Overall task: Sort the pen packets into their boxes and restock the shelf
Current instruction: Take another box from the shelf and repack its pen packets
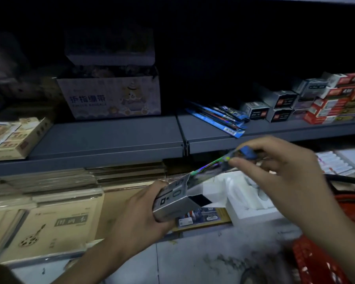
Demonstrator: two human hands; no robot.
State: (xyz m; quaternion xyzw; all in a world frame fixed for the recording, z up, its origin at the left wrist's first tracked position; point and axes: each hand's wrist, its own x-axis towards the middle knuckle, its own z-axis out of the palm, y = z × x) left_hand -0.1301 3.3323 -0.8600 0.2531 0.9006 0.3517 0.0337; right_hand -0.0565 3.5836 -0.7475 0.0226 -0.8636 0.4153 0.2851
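- Left hand (139, 214): fingers (164, 219) curled under and round silver pen box (172, 201), thumb on its upper edge; firm grip, box tilted, open flap end towards the right hand.
- Right hand (285, 167): thumb and forefinger closed in a pinch on the blue end of one pen packet (209, 171); remaining fingers (279, 160) loosely bent, touching nothing.
- Pen packet: held in the air below the front edge of the shelf (111, 138), slanting from the right-hand pinch down to the box mouth, lower end at or just inside the opening; depth of entry not discernible.
- Legible on the held box: large "0.5" in dark print; smaller marks unreadable.
- Loose pen packets (219, 117): blue-edged, overlapping in one fan on the shelf, right of centre; exact count not discernible; barcode label at the near end.
- Grey boxes (279, 103): at least four, stacked just right of the loose packets; print too small to read.
- Red-and-white boxes (332, 103): stacked at the far right, count unclear.
- One open display carton (111, 97) on the shelf, marked "护指绷带", with a cartoon bear.
- One red basket (320, 261) at lower right.
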